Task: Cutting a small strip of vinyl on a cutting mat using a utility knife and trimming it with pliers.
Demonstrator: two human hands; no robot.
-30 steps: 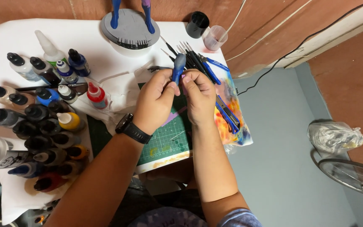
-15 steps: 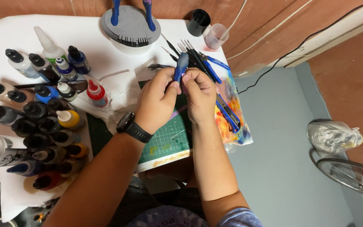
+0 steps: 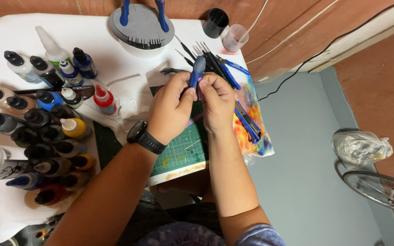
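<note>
Little has shifted over the last second: both hands stay raised together above the green cutting mat (image 3: pixel 178 148), the left hand (image 3: pixel 172 109) and right hand (image 3: pixel 217 102) each keeping a closed grip on the blue-handled tool (image 3: pixel 197 70), its position barely changed

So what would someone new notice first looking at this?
Probably the two hands at the centre: the left hand and right hand pinch a small blue tool over a green cutting mat. Next, the crowd of paint bottles filling the table's left side, and a grey round base at the top.
</note>
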